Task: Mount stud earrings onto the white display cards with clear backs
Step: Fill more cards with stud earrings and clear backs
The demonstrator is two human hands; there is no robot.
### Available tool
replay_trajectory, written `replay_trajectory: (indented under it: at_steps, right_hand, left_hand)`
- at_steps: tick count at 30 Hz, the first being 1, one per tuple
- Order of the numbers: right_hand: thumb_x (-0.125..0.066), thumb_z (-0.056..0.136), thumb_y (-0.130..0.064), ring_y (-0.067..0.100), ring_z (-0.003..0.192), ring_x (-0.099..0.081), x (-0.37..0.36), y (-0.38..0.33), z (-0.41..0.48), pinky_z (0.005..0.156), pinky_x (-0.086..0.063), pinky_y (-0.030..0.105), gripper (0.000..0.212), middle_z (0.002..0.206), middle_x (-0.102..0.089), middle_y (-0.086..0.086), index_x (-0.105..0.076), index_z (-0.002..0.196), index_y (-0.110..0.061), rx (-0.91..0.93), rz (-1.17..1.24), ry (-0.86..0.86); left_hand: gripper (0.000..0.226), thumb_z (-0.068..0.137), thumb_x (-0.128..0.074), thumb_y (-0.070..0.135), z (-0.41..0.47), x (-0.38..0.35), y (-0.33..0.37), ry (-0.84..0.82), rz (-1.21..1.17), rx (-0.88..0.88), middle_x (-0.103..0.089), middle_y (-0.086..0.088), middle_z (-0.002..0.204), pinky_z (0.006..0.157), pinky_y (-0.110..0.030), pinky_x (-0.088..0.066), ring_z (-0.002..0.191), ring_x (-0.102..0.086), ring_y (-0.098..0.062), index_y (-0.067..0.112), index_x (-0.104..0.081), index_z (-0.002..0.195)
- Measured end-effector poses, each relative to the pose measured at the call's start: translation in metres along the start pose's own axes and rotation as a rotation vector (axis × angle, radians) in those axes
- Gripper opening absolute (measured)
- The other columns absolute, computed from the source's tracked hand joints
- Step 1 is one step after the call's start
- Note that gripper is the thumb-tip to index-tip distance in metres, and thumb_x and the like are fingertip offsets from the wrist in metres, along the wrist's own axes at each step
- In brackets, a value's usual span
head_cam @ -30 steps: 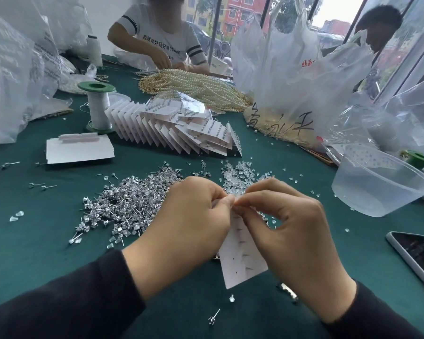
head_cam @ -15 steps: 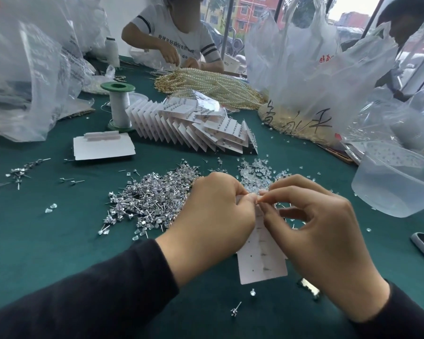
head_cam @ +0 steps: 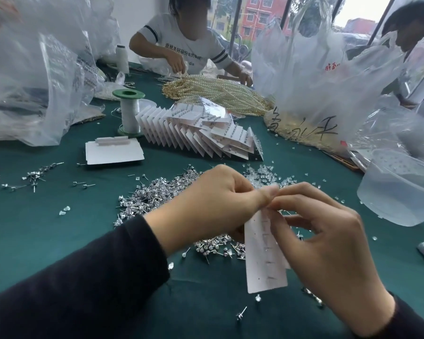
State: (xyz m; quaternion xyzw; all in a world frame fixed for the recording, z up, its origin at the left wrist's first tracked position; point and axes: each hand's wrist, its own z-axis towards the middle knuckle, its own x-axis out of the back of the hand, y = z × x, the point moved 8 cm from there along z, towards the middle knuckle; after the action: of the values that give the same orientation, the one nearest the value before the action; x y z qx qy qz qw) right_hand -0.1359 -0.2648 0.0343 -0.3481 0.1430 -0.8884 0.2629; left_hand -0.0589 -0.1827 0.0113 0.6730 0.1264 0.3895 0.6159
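Display card (head_cam: 264, 260) hangs over the tabletop (head_cam: 59, 241) at the centre of the view, held up by its top edge, its long side running toward 6 o'clock. The left hand (head_cam: 213, 204) pinches that top edge from 9 o'clock. The right hand (head_cam: 328, 243) pinches the same spot from 3 o'clock with thumb and forefinger, its other fingers loosely spread behind the card. Whether a stud or a clear back sits inside the pinch cannot be told. Over the last 1 second little has changed: both hands have stayed locked on the same top spot, the card has turned slightly more edge-on, and the right hand's lower fingers have loosened. That suggests the top position is still being worked and is not yet finished, while the faint marks running down the card look like posts already seated below. The loose stud earrings (head_cam: 157, 199) lie at 10 o'clock from the hands. The clear backs (head_cam: 262, 173) lie at 12 o'clock just beyond the fingertips, and the fanned finished cards (head_cam: 201, 135) sit farther off at 11 o'clock, so supply for the next position is near.
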Motion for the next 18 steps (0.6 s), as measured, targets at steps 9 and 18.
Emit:
replay_trajectory:
  at_steps: [9,18]
  right_hand:
    - [-0.066,0.079,-0.003,0.013,0.072,-0.068,0.002,0.043,0.004,0.064,-0.054,0.020,0.016,0.078,-0.071,0.001,-0.068,0.075,-0.018,-0.383,0.386,0.033]
    - [-0.065,0.067,-0.014,0.028,0.079,-0.070,-0.011,0.043,0.024,0.067,-0.059,0.033,0.011,0.074,-0.072,0.009,-0.070,0.075,-0.008,-0.689,0.921,0.119]
  left_hand:
    - [0.007,0.075,-0.072,0.014,-0.013,0.159,-0.056,0.461,0.749,0.460,-0.071,-0.009,0.081,0.063,-0.025,-0.044,0.063,-0.057,-0.017,0.010,-0.073,0.080]
    - [0.017,0.073,-0.073,0.008,-0.008,0.156,-0.075,0.398,0.787,0.536,-0.070,-0.013,0.092,0.083,-0.033,-0.053,0.089,-0.064,-0.027,0.008,-0.071,0.090]
